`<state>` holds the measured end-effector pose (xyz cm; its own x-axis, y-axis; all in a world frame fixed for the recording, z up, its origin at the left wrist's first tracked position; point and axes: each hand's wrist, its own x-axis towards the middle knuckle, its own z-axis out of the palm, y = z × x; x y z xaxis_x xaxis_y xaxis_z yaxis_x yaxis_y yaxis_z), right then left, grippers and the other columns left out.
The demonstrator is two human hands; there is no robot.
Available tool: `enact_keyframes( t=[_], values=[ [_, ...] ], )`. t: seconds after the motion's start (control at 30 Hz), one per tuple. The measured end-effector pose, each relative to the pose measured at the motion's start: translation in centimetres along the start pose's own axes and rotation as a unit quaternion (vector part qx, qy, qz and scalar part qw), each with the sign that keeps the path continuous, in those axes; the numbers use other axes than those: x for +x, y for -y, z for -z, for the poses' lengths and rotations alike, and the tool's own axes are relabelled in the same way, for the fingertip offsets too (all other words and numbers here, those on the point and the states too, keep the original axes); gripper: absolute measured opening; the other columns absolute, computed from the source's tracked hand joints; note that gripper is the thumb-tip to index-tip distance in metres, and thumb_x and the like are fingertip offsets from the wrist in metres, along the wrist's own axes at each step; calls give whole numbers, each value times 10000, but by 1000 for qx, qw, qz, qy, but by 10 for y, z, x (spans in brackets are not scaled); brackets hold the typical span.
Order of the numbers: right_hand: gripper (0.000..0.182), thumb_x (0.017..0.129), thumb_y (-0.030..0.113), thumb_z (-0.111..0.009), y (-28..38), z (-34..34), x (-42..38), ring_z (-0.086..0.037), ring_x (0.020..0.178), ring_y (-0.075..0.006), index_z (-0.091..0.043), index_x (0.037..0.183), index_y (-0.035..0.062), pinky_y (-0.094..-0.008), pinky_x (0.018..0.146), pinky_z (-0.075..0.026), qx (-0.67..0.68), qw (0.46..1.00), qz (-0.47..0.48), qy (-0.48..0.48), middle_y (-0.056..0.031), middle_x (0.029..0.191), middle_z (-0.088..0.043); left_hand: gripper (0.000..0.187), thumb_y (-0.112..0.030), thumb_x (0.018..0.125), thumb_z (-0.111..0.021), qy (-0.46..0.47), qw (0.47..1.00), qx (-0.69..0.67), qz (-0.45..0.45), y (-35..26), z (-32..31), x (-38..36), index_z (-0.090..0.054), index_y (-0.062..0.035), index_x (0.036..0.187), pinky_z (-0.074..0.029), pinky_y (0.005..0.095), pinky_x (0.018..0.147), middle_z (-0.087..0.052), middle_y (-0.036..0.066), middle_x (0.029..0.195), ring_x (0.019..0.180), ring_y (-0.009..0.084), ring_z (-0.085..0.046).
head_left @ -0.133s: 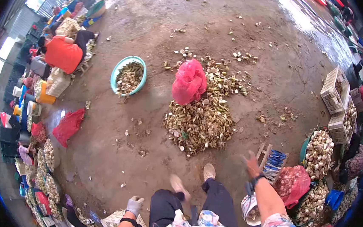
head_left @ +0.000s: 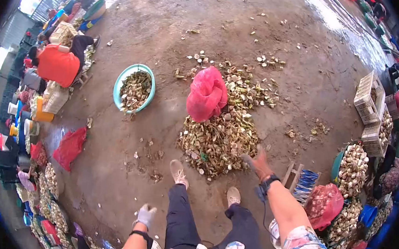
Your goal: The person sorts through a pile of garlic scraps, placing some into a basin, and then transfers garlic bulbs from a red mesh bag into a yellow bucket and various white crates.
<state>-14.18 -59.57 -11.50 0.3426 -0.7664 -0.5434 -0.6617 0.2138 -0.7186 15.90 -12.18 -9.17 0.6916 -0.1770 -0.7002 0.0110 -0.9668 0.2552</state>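
My left hand (head_left: 145,215), in a pale glove, hangs low at the left of my legs with its fingers curled. I see nothing in it. My right hand (head_left: 261,164) reaches forward, open, thumb and fingers apart, touching nothing that I can make out. From this view it overlaps the right edge of a heap of trimmed stalks and scraps (head_left: 221,147) on the floor. A pink-red mesh sack (head_left: 207,94) sits on the heap. Left of it stands a turquoise basin (head_left: 152,90) filled with similar scraps.
A low stool with blue strapping (head_left: 306,182), a red mesh sack of bulbs (head_left: 323,204) and garlic-like bulbs (head_left: 351,169) line the right side, below stacked cream crates (head_left: 370,98). A red sack (head_left: 71,147) lies at left. A person in orange (head_left: 59,64) sits beyond.
My right hand has moved forward and left, toward the heap. My left hand has risen slightly. My left foot has stepped forward, and the view has shifted a little.
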Motion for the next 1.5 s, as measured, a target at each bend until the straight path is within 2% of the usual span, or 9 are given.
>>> enact_keyframes(
  t=[0.47, 0.63, 0.8, 0.97, 1.23, 1.3, 1.37, 1.43, 1.5],
  values=[
    [1159, 642, 506, -790, 35, -270, 370, -198, 1376, -411, -148, 1442, -34, -427, 1109, -256, -61, 988, 3, -144, -303, 1484, -133, 846, -306, 717, -751, -237, 936, 133, -224, -352, 16, 501, -350, 34, 1379, -325, 373, 1073, -418, 268, 1368, 1283, 359, -406],
    [882, 706, 323, -788, 7, -277, 414, -504, 1206, -320, -350, 1380, -42, -370, 1000, -400, 136, 985, -14, -109, -204, 1277, -535, 885, -375, 696, -749, -310, 907, 147, -243, -330, -9, 635, -355, 11, 1388, -328, 384, 1065, -447, 248, 1350, 1269, 349, -426],
    [453, 804, 187, -686, -8, -248, 389, -598, 1013, -200, -575, 1208, 15, -354, 906, -466, 392, 918, 52, -34, -93, 1154, -621, 345, -193, 781, -647, -276, 936, 73, -205, -335, -3, 667, -619, -47, 1093, -467, 418, 837, -613, 211, 1102, 992, 353, -604],
    [416, 867, 202, -590, -2, -103, 282, -580, 1072, -253, -534, 1238, 22, -369, 973, -448, 507, 830, 156, -175, -114, 1185, -601, 217, -107, 745, -625, -407, 836, 196, -311, -304, -35, 644, -619, -49, 954, -460, 450, 778, -593, 198, 911, 895, 382, -584],
    [533, 915, 392, -530, -194, 89, 182, -569, 1091, -256, -512, 1275, -1, -390, 969, -434, 509, 777, 126, -349, -127, 1197, -593, 272, -92, 701, -637, -200, 809, 257, -489, -257, -126, 502, -579, -70, 966, -441, 463, 854, -563, 163, 914, 978, 387, -527],
    [512, 885, 363, -596, -243, 87, 165, -556, 1131, -281, -531, 1267, 27, -425, 982, -435, 461, 766, 91, -439, -117, 1264, -568, 373, -99, 702, -653, -142, 785, 299, -524, -256, -147, 464, -547, -60, 1058, -420, 473, 902, -552, 164, 1018, 1019, 372, -514],
    [536, 867, 385, -617, -276, 56, 158, -561, 1116, -322, -541, 1232, 1, -438, 959, -433, 140, 751, -68, -642, -169, 1251, -571, 568, -201, 719, -693, -166, 674, 292, -658, -265, -163, 417, -472, -29, 1213, -321, 502, 1008, -503, 164, 1183, 1141, 336, -455],
    [538, 847, 384, -643, -336, 41, 154, -557, 1091, -360, -549, 1191, -18, -437, 946, -426, -212, 735, -240, -598, -218, 1197, -580, 691, -291, 704, -720, -59, 656, 230, -717, -256, -189, 392, -429, -22, 1270, -280, 506, 1042, -473, 172, 1244, 1196, 336, -421],
    [623, 845, 383, -651, -322, -26, 159, -480, 1182, -378, -471, 1257, -47, -444, 1001, -381, -292, 780, -57, -551, -239, 1263, -507, 797, -348, 691, -733, -35, 712, 234, -661, -248, -215, 373, -378, -11, 1320, -200, 511, 1088, -426, 180, 1319, 1246, 336, -382]
  ],
)
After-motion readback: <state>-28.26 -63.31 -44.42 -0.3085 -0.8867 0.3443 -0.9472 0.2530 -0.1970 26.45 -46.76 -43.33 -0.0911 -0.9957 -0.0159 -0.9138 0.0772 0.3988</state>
